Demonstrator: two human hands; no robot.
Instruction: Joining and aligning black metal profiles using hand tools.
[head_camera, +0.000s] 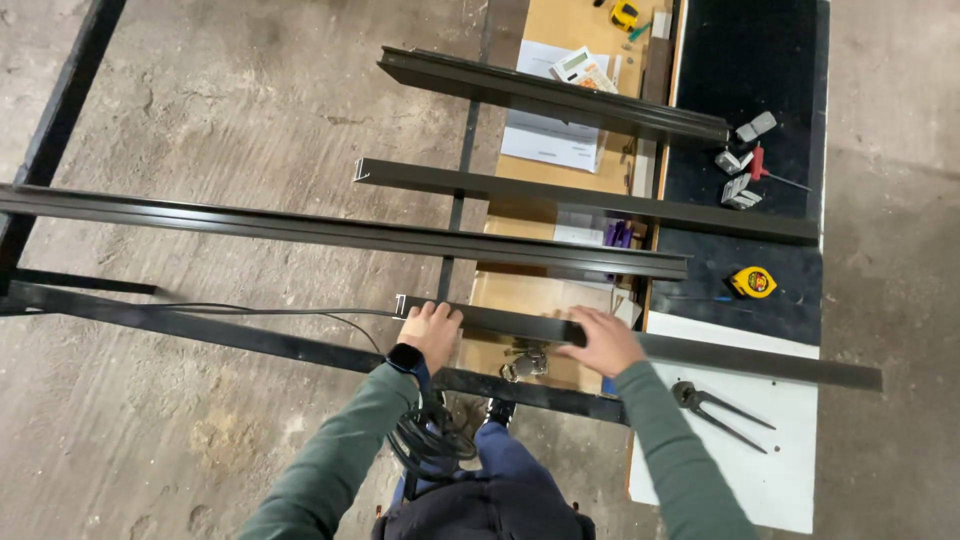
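Note:
A long dark metal profile (760, 362) lies across the workbench nearest to me. My left hand (432, 332) grips it close to its left end, fingers curled over the top edge. My right hand (602, 342) rests on the same profile a little further right, palm down with fingers closed over it. A dark watch sits on my left wrist. Both sleeves are green.
Three more dark profiles (350, 232) (600, 202) (560, 95) lie parallel further away. On the bench sit a yellow tape measure (752, 283), black pincers (722, 410), a red-handled screwdriver (772, 174), metal brackets (742, 190) and papers (552, 140). A coiled black cable (432, 442) hangs below.

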